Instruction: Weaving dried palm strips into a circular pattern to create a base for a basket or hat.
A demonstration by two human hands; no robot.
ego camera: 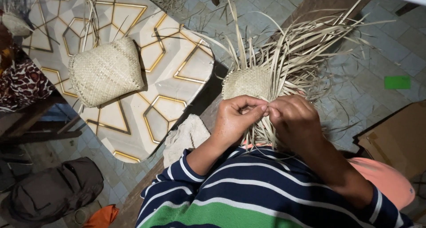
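My left hand [237, 119] and my right hand [293, 119] meet at the near edge of a half-woven straw basket [246, 82]. Both pinch thin pale leaf strips [301, 46] that fan out loose from the woven patch toward the upper right. The fingertips touch each other over the strips. My sleeves are striped in navy, white and green. A finished woven straw basket [105, 71] lies upside down on the table to the left, apart from my hands.
The table top [177, 59] is white with gold hexagon lines. A pale cloth [184, 137] lies below its edge. A grey bag [53, 190] and an orange item [102, 217] rest on the tiled floor. A cardboard box [397, 139] stands at right.
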